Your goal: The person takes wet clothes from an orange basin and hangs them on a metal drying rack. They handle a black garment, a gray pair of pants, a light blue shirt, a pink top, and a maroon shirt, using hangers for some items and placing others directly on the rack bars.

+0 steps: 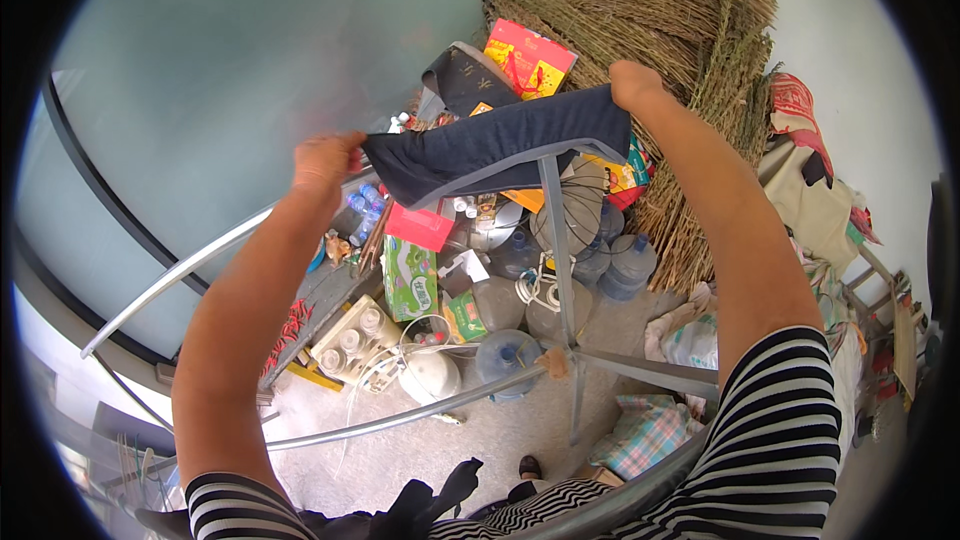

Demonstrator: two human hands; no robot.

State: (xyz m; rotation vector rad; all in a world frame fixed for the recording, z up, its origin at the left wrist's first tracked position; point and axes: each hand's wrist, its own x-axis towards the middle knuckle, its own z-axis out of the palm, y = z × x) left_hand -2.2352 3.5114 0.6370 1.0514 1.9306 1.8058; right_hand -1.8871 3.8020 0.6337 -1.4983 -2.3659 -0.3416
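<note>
A dark navy cloth garment with a grey edge [495,139] is stretched between my two hands, over a metal rail of a tubular frame. My left hand [326,161] pinches its left end between thumb and fingers. The right end is gripped by my right hand [636,86], which is raised higher. Beneath the cloth stands a metal upright [557,255], joined lower down to a crossbar [649,373]. What the cloth covers is hidden.
Bundled dry stalks [637,0] lean at the wall. Large plastic water bottles [628,268], a green carton [410,279], a red gift bag [529,56] and a plastic crate [356,341] crowd the floor. A curved rail [405,418] crosses before me. A plaid bag [645,435] lies lower right.
</note>
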